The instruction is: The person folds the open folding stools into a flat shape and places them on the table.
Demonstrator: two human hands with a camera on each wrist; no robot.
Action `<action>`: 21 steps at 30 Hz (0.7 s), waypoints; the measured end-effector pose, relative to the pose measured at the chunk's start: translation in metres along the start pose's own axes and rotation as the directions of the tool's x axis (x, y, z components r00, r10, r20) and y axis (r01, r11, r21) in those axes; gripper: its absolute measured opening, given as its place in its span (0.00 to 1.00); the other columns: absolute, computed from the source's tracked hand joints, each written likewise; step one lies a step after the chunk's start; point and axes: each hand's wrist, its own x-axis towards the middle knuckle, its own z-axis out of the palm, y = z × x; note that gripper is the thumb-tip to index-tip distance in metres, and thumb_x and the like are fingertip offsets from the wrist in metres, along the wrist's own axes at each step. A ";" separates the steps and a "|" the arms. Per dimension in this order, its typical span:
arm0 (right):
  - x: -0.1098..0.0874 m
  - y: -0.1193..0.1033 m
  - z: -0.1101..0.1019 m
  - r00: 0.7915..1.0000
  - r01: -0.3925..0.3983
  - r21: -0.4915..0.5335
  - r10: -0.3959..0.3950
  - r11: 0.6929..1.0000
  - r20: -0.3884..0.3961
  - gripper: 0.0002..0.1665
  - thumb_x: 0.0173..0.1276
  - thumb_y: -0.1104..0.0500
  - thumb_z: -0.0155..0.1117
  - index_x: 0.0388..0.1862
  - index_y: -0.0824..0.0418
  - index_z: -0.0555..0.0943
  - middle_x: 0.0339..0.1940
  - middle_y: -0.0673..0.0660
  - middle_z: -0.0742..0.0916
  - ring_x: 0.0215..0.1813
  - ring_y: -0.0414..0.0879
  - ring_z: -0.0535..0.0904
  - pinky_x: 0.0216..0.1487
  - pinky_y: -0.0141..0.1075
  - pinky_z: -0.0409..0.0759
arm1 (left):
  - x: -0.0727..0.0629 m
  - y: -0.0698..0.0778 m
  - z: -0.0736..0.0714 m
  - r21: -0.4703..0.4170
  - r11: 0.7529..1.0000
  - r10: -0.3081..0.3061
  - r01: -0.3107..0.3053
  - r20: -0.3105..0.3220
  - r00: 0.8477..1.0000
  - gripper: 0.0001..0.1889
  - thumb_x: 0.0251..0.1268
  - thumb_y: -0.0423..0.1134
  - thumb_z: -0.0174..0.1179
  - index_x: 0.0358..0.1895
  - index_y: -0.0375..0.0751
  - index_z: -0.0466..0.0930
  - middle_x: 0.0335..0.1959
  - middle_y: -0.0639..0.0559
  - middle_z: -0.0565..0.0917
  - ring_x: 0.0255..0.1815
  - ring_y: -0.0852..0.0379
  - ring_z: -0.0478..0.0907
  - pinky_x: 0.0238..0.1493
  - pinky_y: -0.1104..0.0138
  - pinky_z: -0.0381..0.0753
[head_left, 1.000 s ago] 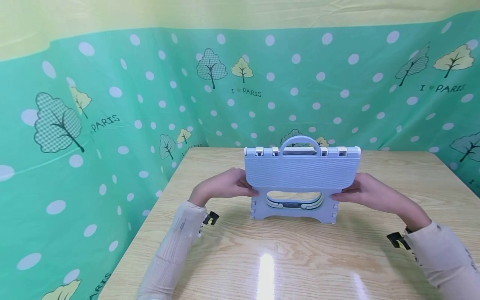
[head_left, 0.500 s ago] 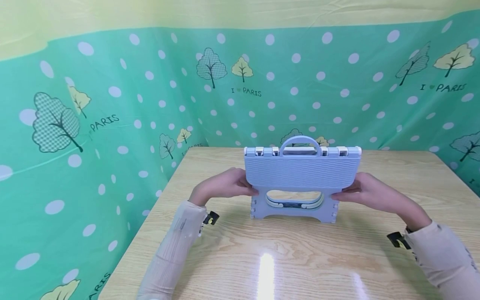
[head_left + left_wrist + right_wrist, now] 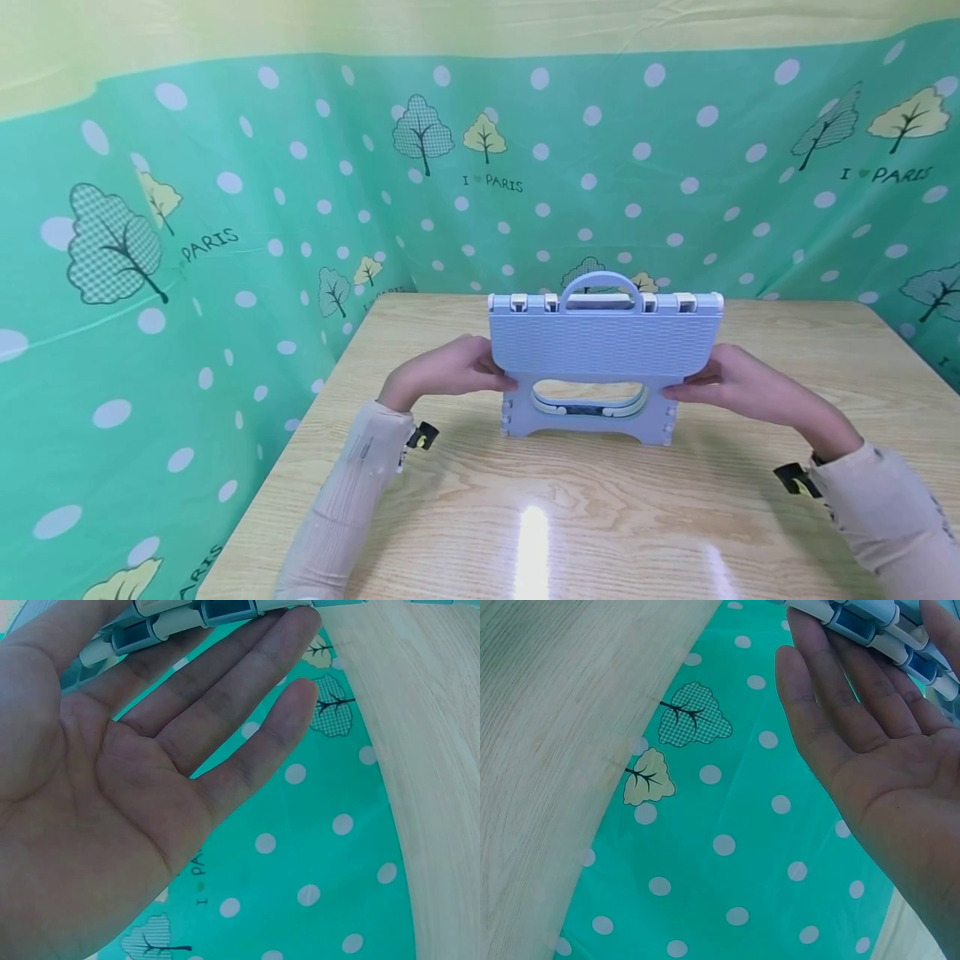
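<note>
A light blue plastic folding stool (image 3: 603, 343) stands upright toward the far half of the wooden table. Its arched handle points up, the woven-textured panel faces me, and an oval cut-out opens below it. My left hand (image 3: 462, 365) grips the stool's left side below the panel, thumb in front and the other fingers behind. On the opposite side my right hand (image 3: 738, 382) holds it the same way. In the left wrist view the fingers (image 3: 232, 697) reach along the hinged edge of the stool (image 3: 225, 609); the right wrist view shows the same edge above the fingers (image 3: 862, 690).
The pale wood table (image 3: 600, 517) extends around the stool, with a bright light reflection near its front. Green dotted curtains (image 3: 585, 175) printed with trees hang behind and to the left. Small black devices (image 3: 423, 436) sit at both wrists.
</note>
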 end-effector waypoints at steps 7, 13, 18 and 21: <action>0.001 -0.001 0.001 1.000 0.007 0.003 -0.007 1.000 -0.001 0.37 0.67 0.61 0.69 0.72 0.61 0.64 0.64 0.66 0.77 0.56 0.52 0.83 0.47 0.43 0.86 | -0.001 -0.003 0.000 0.001 1.000 0.005 -0.005 -0.002 1.000 0.20 0.68 0.41 0.65 0.60 0.42 0.78 0.54 0.52 0.85 0.51 0.58 0.84 0.52 0.66 0.82; 0.002 -0.003 0.002 0.999 0.037 0.010 -0.037 0.999 0.000 0.35 0.68 0.63 0.68 0.71 0.63 0.65 0.63 0.67 0.78 0.56 0.52 0.83 0.46 0.44 0.86 | -0.001 -0.001 0.000 0.000 1.000 0.006 -0.006 -0.005 1.000 0.19 0.68 0.40 0.65 0.60 0.42 0.78 0.54 0.52 0.85 0.50 0.59 0.84 0.52 0.67 0.82; 0.003 -0.004 0.004 0.999 0.046 -0.011 -0.046 0.999 -0.012 0.34 0.68 0.63 0.68 0.71 0.62 0.67 0.62 0.65 0.79 0.55 0.51 0.83 0.45 0.43 0.86 | -0.003 0.002 0.000 -0.001 1.000 -0.004 0.004 -0.003 1.000 0.17 0.68 0.38 0.64 0.58 0.40 0.80 0.52 0.51 0.86 0.48 0.61 0.84 0.50 0.67 0.82; 0.003 -0.004 0.004 0.998 0.051 -0.031 -0.052 0.998 -0.021 0.35 0.67 0.63 0.69 0.70 0.61 0.67 0.62 0.64 0.80 0.54 0.47 0.83 0.45 0.42 0.86 | -0.003 0.003 0.001 -0.007 1.000 -0.006 0.006 -0.001 1.000 0.17 0.68 0.36 0.63 0.58 0.39 0.80 0.52 0.50 0.86 0.47 0.61 0.84 0.49 0.68 0.83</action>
